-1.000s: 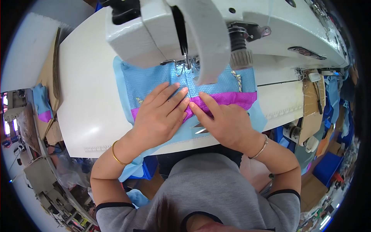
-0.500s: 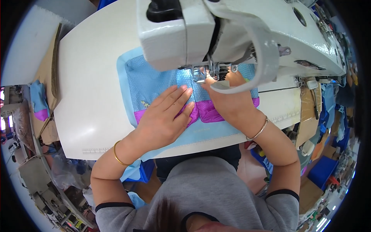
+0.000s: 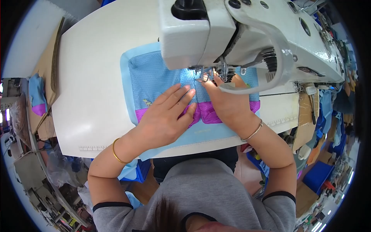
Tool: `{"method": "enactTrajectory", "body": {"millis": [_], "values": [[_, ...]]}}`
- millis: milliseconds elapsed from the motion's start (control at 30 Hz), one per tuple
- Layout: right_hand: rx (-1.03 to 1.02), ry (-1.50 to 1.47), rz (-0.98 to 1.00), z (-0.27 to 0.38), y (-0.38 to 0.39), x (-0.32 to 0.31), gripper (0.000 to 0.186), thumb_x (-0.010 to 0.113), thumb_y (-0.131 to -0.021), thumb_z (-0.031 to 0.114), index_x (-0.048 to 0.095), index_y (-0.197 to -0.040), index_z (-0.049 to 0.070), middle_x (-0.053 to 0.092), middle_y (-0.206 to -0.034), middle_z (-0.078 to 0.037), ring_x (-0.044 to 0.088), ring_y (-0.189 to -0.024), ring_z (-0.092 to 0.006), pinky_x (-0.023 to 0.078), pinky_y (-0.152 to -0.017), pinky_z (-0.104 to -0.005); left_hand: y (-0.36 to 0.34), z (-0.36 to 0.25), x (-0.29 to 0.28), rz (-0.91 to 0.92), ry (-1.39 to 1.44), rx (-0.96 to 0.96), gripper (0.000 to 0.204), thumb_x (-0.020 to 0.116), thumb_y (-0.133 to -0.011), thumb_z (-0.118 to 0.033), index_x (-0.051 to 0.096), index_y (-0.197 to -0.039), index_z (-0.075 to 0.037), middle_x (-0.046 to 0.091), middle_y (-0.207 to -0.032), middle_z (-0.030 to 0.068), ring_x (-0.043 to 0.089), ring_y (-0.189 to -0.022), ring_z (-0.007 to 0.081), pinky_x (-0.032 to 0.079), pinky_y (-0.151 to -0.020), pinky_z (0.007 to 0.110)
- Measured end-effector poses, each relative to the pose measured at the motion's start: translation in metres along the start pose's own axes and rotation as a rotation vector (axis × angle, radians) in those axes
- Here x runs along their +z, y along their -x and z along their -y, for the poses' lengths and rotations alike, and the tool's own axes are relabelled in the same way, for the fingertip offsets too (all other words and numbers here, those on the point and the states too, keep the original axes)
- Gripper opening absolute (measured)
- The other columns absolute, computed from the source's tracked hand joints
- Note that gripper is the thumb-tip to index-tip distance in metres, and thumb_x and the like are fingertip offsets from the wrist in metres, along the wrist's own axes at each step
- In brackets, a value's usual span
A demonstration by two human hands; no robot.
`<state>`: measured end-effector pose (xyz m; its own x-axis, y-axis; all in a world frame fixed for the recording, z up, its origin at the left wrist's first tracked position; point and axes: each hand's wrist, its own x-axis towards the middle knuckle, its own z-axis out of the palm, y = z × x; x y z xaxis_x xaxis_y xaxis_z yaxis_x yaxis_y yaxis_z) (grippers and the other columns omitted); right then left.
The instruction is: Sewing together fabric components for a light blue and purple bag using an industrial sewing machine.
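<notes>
A light blue mesh fabric piece (image 3: 148, 79) with purple lower patches (image 3: 210, 112) lies under the white sewing machine head (image 3: 183, 42). Its wide, smooth pale blue border (image 3: 205, 135) reaches the table's near edge. My left hand (image 3: 164, 116) rests palm down on the mesh and purple part, fingers stretched out, left of the middle seam. Right of that seam, my right hand (image 3: 228, 98) lies on the fabric. Its stretched fingers reach close beside the metal presser foot (image 3: 203, 73), partly hidden by the clear curved guard (image 3: 284, 58). A lamp lights the mesh at the needle.
The white table (image 3: 89, 96) carries a printed ruler strip (image 3: 92, 148) along its near edge. Brown cardboard (image 3: 50, 69) stands at the left beside a blue and purple fabric piece (image 3: 37, 94). Scissors and cardboard lie at the right; blue bins (image 3: 317, 176) stand below.
The view has shifted slightly, and the machine head appears farther right. Both hands keep nearly the same place on the fabric; a little more of my right fingertips shows beside the presser foot.
</notes>
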<state>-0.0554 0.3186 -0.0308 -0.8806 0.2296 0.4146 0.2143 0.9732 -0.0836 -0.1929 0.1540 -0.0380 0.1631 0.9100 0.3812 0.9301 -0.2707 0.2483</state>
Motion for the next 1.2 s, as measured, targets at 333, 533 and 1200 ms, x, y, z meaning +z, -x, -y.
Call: {"method": "enactTrajectory", "body": {"millis": [333, 533, 1200], "values": [[-0.020, 0.117, 0.093, 0.002, 0.007, 0.000, 0.023, 0.069, -0.084, 0.014, 0.074, -0.106, 0.014, 0.069, -0.087, -0.007, 0.063, -0.066, -0.0225, 0.047, -0.064, -0.0359, 0.002, 0.000, 0.001, 0.017, 0.012, -0.013, 0.026, 0.068, -0.081, -0.009, 0.068, -0.102, 0.004, 0.066, -0.123, 0.0263, 0.061, -0.123, 0.0407, 0.045, -0.112, 0.054], [0.030, 0.167, 0.188, 0.010, 0.010, -0.002, 0.029, 0.069, -0.084, 0.016, 0.073, -0.113, 0.014, 0.065, -0.086, -0.004, 0.065, -0.072, -0.0204, 0.049, -0.070, -0.0376, 0.002, 0.000, 0.002, 0.013, 0.026, -0.016, 0.025, 0.067, -0.081, -0.009, 0.069, -0.102, 0.004, 0.066, -0.124, 0.0264, 0.061, -0.124, 0.0402, 0.044, -0.112, 0.053], [0.032, -0.030, -0.016, 0.001, 0.004, 0.008, 0.009, 0.070, -0.080, 0.011, 0.067, -0.089, 0.012, 0.066, -0.078, -0.006, 0.065, -0.068, -0.0242, 0.048, -0.060, -0.0365, -0.004, 0.001, -0.003, 0.057, 0.010, 0.003, 0.021, 0.065, -0.082, -0.010, 0.067, -0.100, 0.001, 0.066, -0.125, 0.0259, 0.061, -0.124, 0.0383, 0.044, -0.113, 0.051]]}}
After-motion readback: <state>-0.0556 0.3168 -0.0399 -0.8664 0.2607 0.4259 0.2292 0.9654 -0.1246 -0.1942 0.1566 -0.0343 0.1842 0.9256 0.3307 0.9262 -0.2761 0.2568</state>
